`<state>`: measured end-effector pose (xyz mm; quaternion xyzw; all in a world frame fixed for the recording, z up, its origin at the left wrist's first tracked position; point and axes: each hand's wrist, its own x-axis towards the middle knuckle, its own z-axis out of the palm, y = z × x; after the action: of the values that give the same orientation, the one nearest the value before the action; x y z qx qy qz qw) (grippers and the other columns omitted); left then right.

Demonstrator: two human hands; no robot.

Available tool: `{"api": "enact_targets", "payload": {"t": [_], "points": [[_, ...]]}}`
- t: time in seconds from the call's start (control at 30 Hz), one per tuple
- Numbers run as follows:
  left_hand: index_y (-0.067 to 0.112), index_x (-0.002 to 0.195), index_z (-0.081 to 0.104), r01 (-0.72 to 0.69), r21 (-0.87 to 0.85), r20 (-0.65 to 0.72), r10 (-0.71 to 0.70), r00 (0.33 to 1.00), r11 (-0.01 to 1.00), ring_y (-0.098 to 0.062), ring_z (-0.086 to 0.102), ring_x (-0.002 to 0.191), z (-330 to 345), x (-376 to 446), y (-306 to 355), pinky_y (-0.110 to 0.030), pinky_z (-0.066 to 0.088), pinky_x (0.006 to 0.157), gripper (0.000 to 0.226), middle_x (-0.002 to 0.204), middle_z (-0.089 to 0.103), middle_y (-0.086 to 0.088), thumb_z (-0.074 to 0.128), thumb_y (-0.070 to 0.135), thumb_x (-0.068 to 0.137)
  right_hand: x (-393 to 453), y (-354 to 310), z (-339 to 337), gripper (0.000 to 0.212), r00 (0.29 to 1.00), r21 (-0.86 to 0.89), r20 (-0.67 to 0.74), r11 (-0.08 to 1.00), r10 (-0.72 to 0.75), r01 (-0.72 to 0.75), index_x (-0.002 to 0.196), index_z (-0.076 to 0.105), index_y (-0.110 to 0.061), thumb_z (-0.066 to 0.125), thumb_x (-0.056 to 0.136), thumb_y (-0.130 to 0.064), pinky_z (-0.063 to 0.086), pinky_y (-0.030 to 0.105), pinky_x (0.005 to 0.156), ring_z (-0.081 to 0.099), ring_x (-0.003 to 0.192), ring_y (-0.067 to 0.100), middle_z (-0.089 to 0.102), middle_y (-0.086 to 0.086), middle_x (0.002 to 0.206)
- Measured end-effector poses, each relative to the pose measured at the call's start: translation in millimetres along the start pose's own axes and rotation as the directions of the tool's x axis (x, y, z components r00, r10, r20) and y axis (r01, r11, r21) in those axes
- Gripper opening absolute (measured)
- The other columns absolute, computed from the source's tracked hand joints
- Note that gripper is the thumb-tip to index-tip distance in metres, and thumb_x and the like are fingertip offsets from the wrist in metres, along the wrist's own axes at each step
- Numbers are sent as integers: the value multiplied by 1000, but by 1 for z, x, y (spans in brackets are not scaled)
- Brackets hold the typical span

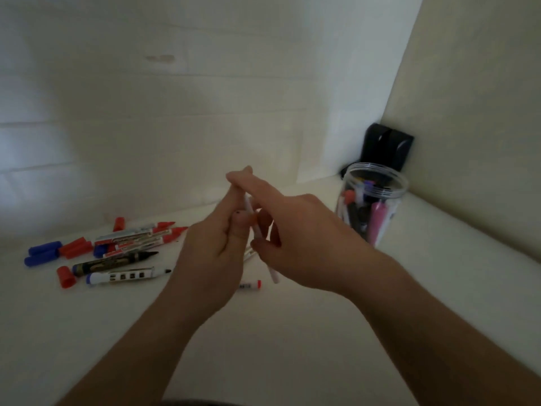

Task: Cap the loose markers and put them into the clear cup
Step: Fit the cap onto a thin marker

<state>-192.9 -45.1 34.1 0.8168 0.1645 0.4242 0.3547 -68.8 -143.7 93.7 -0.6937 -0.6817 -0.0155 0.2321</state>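
Both hands are working a white marker in mid-air

The left hand and right hand are meeting around a slim white marker, fingers pinching it from both sides, probably seating its cap; the tip is hidden. The clear cup is standing just right of the hands, already holding markers, while the loose markers and caps are lying to the left
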Motion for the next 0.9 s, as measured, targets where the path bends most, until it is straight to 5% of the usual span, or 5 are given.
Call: {"api": "enact_targets", "payload": {"t": [0.13, 0.23, 0.33, 0.67, 0.9], "points": [[61, 153, -7, -5, -111, 177, 25, 984, 994, 21, 56, 110, 32, -1, 11, -20, 50, 93, 70, 134, 50, 47, 21, 80, 92, -24, 24, -55, 67, 981, 33, -167, 995, 103, -98, 146, 31, -58, 59, 100, -18, 61, 23, 68, 70, 69, 2, 65, -22, 82], [50, 156, 21, 20, -31, 115, -16, 993, 999, 8, 61, 76, 48, -11, -12, -39, 56, 79, 61, 125, 65, 28, 28, 67, 98, -36, 53, -106, 50, 867, 201, -440, 967, 234, -159, 137, 46, -49, 59, 100, -16, 64, 34, 70, 73, 70, 11, 73, -6, 88], [48, 140, 47, 89, 41, 3, -90, 996, 995, -5, 62, 84, 57, -22, -36, -49, 58, 80, 40, 110, 68, 23, 37, 51, 101, -36, 94, -127, 40, 731, 180, -621, 959, 283, -219, 135, 48, -37, 52, 102, -16, 61, 33, 75, 72, 71, 12, 72, -3, 86], [40, 131, 54, 16, 213, 91, -36, 995, 977, 5, 51, 110, 69, -29, -40, -32, 45, 93, 32, 110, 57, 28, 51, 37, 99, -41, 154, -86, 27, 834, -190, -293, 827, 466, -529, 122, 66, -33, 45, 106, -32, 53, 34, 69, 63, 75, 17, 71, -1, 96], [37, 130, 56, -102, 259, 159, 62, 985, 961, 4, 49, 112, 72, -29, -42, -31, 44, 95, 38, 114, 59, 24, 49, 44, 94, -49, 161, -72, 80, 905, -310, -252, 857, 343, -411, 65, 64, -25, 13, 96, -77, 45, 38, 69, 56, 76, 21, 60, -4, 74]]}}
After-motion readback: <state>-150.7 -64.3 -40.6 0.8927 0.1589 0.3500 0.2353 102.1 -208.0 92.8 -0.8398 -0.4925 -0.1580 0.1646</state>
